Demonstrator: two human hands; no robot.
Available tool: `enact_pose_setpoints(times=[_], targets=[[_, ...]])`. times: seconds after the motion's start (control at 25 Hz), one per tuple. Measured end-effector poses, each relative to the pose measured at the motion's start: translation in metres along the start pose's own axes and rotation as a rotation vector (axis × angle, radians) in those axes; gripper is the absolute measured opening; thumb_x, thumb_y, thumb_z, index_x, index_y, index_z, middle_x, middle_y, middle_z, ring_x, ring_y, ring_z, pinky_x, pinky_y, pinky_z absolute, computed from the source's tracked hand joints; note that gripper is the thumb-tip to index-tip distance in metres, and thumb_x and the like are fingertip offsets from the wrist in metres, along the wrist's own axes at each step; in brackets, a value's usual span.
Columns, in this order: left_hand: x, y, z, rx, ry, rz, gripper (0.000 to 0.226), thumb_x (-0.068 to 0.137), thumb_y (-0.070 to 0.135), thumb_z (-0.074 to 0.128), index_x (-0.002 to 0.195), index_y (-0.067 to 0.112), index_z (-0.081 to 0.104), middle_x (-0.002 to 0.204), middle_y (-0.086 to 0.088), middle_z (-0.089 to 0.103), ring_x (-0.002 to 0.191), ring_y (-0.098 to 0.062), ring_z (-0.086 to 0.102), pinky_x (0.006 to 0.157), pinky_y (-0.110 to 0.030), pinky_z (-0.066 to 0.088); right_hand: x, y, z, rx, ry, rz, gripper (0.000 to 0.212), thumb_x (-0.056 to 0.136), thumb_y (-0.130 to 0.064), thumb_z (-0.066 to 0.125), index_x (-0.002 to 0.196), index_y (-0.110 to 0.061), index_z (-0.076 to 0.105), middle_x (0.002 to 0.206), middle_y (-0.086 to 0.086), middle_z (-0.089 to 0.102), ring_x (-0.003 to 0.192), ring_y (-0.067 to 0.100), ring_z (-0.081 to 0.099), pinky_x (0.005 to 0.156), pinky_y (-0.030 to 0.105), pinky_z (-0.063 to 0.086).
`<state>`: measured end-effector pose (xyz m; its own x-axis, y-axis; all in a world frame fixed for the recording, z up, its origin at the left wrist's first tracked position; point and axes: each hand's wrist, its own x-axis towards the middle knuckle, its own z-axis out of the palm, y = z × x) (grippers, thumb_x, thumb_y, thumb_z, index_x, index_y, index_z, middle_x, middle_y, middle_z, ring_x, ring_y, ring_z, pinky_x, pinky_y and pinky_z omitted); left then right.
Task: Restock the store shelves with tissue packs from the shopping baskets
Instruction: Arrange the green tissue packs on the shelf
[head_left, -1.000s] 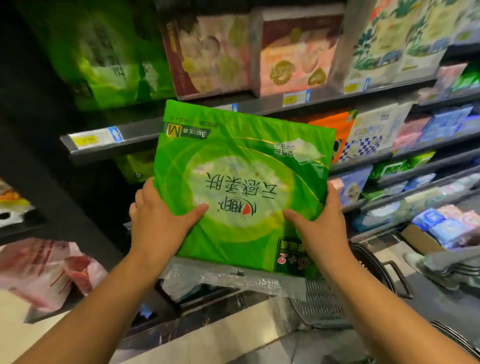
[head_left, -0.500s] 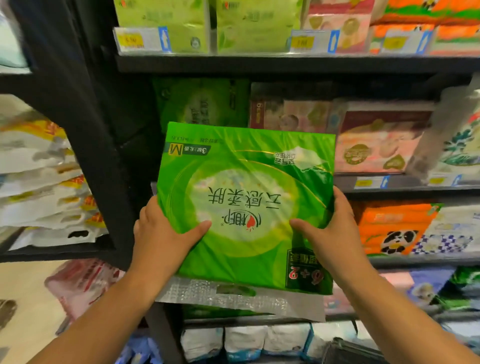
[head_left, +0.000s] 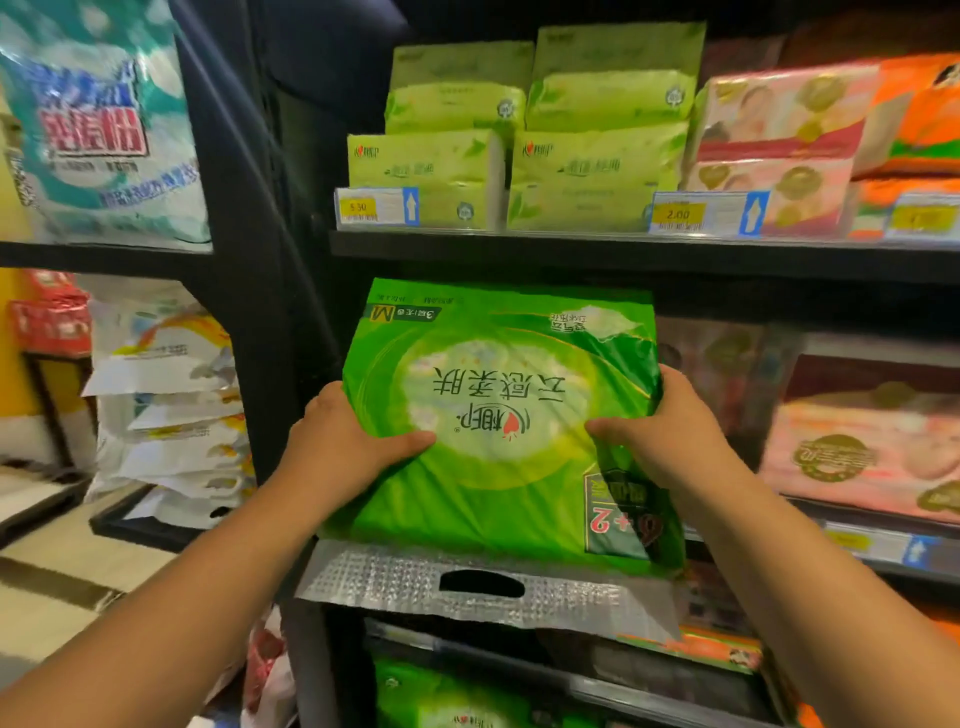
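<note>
Since I want it sliding in base first, my left hand (head_left: 343, 447) and right hand (head_left: 670, 431) clasp the pack (head_left: 509, 415) by its sides, thumbs on front, just below the shelf (head_left: 571, 254).

Tissue pack (head_left: 498, 415) shows "M", "+2" (upside down); left tag (head_left: 376, 207) 5.30, right tag (head_left: 706, 213) 2.00.

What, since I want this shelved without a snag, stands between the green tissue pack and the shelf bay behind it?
Nothing visible. The green tissue pack, gripped by left hand and right hand, fronts a dark bay; pink packs sit rightward. The pack hides the bay's depth.
</note>
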<state>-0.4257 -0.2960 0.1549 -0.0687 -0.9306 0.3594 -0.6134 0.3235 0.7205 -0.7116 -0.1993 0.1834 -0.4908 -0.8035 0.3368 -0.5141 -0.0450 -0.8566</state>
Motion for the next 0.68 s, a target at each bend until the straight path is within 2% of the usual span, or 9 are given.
enact_pose_setpoints(times=[0.16, 0.32, 0.44, 0.56, 0.68], targets=[[0.017, 0.007, 0.001, -0.02, 0.013, -0.068, 0.119, 0.02, 0.09, 0.068, 0.117, 0.023, 0.052, 0.112, 0.001, 0.061, 0.104, -0.024, 0.061, 0.088, -0.045, 0.052, 0.022, -0.011, 0.006, 0.031, -0.029, -0.013, 0.063, 0.065, -0.012, 0.088, 0.115, -0.021, 0.051, 0.115, 0.007, 0.062, 0.101, 0.025, 0.061, 0.089, 0.042, 0.052], [0.033, 0.007, 0.004, -0.038, 0.039, -0.04, 0.103, 0.034, 0.076, 0.077, 0.117, 0.021, 0.052, 0.113, 0.001, 0.06, 0.106, -0.022, 0.059, 0.09, -0.045, 0.051, 0.039, -0.012, 0.014, 0.056, -0.017, -0.015, 0.064, 0.065, -0.007, 0.086, 0.115, -0.025, 0.051, 0.107, 0.002, 0.064, 0.097, 0.025, 0.064, 0.089, 0.043, 0.052], [0.053, 0.002, 0.003, -0.062, 0.089, -0.017, 0.095, 0.043, 0.067, 0.082, 0.119, 0.02, 0.048, 0.116, -0.001, 0.057, 0.108, -0.024, 0.057, 0.091, -0.047, 0.05, 0.053, -0.011, 0.024, 0.094, 0.0, -0.043, 0.07, 0.064, -0.004, 0.085, 0.12, -0.029, 0.051, 0.11, 0.004, 0.067, 0.095, 0.024, 0.066, 0.089, 0.047, 0.053], [0.072, -0.008, 0.003, -0.053, 0.112, 0.009, 0.103, 0.041, 0.074, 0.077, 0.123, 0.02, 0.047, 0.12, -0.003, 0.056, 0.112, -0.028, 0.054, 0.092, -0.05, 0.048, 0.055, -0.003, 0.041, 0.103, -0.005, -0.051, 0.079, 0.066, -0.002, 0.084, 0.129, -0.031, 0.047, 0.116, 0.001, 0.065, 0.098, 0.021, 0.065, 0.091, 0.046, 0.053], [0.078, -0.022, 0.006, -0.06, 0.114, 0.021, 0.119, 0.032, 0.091, 0.063, 0.126, 0.019, 0.045, 0.12, -0.002, 0.056, 0.112, -0.028, 0.055, 0.091, -0.05, 0.049, 0.057, 0.004, 0.056, 0.072, -0.004, -0.082, 0.084, 0.069, -0.01, 0.084, 0.138, -0.032, 0.042, 0.125, -0.001, 0.06, 0.105, 0.02, 0.063, 0.095, 0.045, 0.051]])
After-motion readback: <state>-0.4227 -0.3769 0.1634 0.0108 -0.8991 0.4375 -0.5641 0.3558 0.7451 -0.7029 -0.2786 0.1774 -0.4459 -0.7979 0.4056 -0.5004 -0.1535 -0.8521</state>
